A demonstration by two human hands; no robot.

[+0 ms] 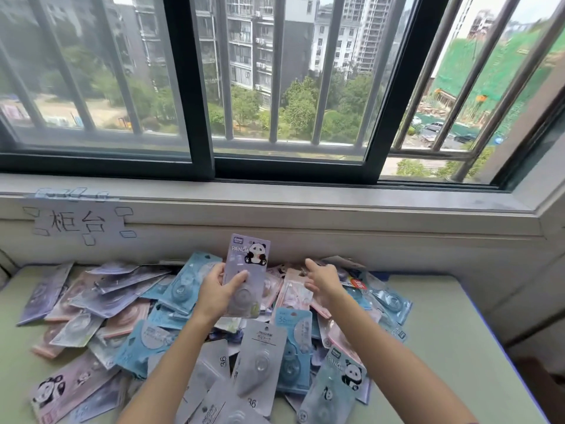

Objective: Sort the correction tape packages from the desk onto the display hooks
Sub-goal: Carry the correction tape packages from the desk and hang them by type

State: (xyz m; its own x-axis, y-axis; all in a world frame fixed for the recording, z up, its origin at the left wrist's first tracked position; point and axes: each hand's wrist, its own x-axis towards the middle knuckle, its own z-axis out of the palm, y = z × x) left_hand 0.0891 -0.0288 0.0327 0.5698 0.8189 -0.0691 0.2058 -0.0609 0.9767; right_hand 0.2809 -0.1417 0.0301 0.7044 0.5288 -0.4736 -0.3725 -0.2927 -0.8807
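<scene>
Gripping the lilac panda-printed card package (244,275) upright, the left hand (217,293) should gather matching lilac ones; the right hand (322,281) reaches, fingers loosely spread, over the pink-edged plastic package (294,293) beneath.

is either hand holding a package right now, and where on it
The left hand holds a purple panda package upright, its grip on the lower half. The right hand holds nothing, reaching over the pile.

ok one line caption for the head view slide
Left hand holds up a lilac panda package while the right hand reaches over the heap.
</scene>
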